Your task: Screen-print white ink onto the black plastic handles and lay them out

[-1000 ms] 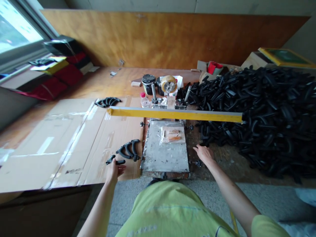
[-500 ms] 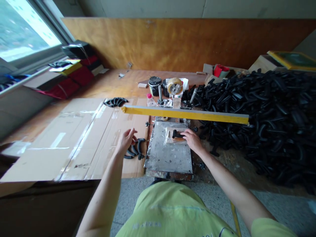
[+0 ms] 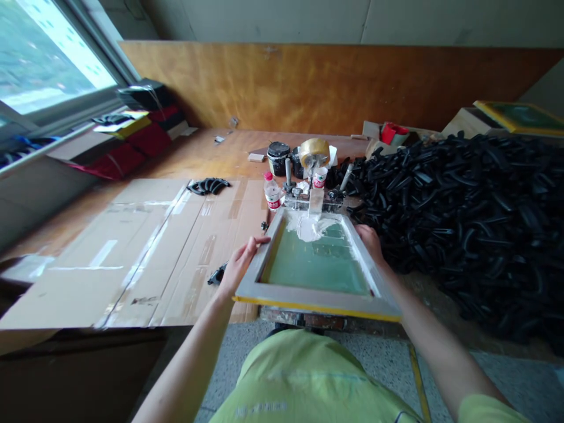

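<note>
A screen-printing frame (image 3: 308,295) with a green mesh lies lowered over the metal plate, white ink pooled at its far end (image 3: 311,228). My left hand (image 3: 240,264) grips the frame's left rail, fingers curled over its edge. My right hand (image 3: 370,242) holds the right rail. The black part set on the plate earlier is hidden under the mesh. A few black curved handles (image 3: 217,274) peek out beside my left wrist.
A big heap of black handles (image 3: 467,205) fills the right of the bench. Flattened cardboard (image 3: 145,252) covers the left, with a small bunch of handles (image 3: 208,185) at its far edge. A bottle (image 3: 272,192), ink tin (image 3: 278,157) and tape roll (image 3: 314,153) stand behind the frame.
My right hand placed a black part on the plate. The raised frame then swung down flat over it, and both hands moved onto its side rails.
</note>
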### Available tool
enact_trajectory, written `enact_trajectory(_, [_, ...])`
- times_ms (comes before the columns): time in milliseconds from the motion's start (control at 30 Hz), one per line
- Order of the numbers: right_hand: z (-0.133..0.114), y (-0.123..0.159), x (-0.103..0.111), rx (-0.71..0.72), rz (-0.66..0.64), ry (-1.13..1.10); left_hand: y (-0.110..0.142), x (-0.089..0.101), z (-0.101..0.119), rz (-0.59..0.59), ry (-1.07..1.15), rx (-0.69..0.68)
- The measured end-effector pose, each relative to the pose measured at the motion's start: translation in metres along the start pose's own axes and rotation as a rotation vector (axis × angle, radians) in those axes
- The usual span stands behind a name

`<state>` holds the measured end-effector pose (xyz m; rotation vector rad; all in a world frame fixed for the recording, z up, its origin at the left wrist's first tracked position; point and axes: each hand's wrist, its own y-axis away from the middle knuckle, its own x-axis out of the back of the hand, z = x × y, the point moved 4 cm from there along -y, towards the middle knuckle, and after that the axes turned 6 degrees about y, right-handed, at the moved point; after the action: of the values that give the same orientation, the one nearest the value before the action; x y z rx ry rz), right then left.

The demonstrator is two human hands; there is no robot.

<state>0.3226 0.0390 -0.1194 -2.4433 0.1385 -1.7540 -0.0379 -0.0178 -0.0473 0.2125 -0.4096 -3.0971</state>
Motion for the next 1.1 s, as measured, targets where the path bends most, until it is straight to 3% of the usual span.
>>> enact_trajectory(67, [-0.003, -0.021, 0.014, 0.002, 0.138, -0.038, 0.006, 0.006, -0.031, -0.044, -0.045, 0.102])
enact_trajectory(167, [-0.045, -0.055, 0.020, 0.200, 0.273, -0.064, 0.002, 0.012, -0.074, -0.012, -0.027, 0.202])
enact_trajectory(300, [-0.103, -0.080, -0.003, 0.374, 0.066, 0.103, -0.010, 0.014, -0.109, 0.027, 0.009, 0.220])
enact_trajectory(400, [-0.117, -0.064, -0.019, 0.395, -0.090, 0.209, -0.015, 0.019, -0.121, 0.022, -0.001, 0.213])
enact_trajectory(467, [-0.119, -0.040, -0.022, 0.483, -0.122, 0.223, -0.016, 0.021, -0.126, 0.001, -0.006, 0.206])
enact_trajectory(567, [-0.120, -0.004, -0.015, 0.740, -0.169, 0.154, -0.018, 0.023, -0.133, -0.038, -0.002, 0.190])
enact_trajectory(667, [-0.120, 0.007, -0.005, 0.884, -0.247, 0.055, -0.018, 0.023, -0.134, -0.052, -0.021, 0.165])
enact_trajectory(733, [-0.118, 0.000, -0.002, 0.817, -0.244, 0.017, -0.016, 0.023, -0.130, -0.042, -0.030, 0.154])
enact_trajectory(833, [-0.114, -0.005, -0.006, 0.665, -0.116, 0.012, -0.013, 0.022, -0.122, 0.001, 0.008, 0.180])
enact_trajectory(900, [-0.111, 0.005, -0.012, 0.676, -0.053, 0.006, -0.011, 0.021, -0.118, 0.030, 0.050, 0.208])
enact_trajectory(1000, [-0.108, 0.020, -0.017, 0.749, -0.074, -0.038, -0.010, 0.019, -0.114, 0.031, 0.064, 0.213])
enact_trajectory(1100, [-0.110, 0.002, -0.008, 0.657, -0.086, -0.060, -0.008, 0.017, -0.105, -0.007, 0.031, 0.199])
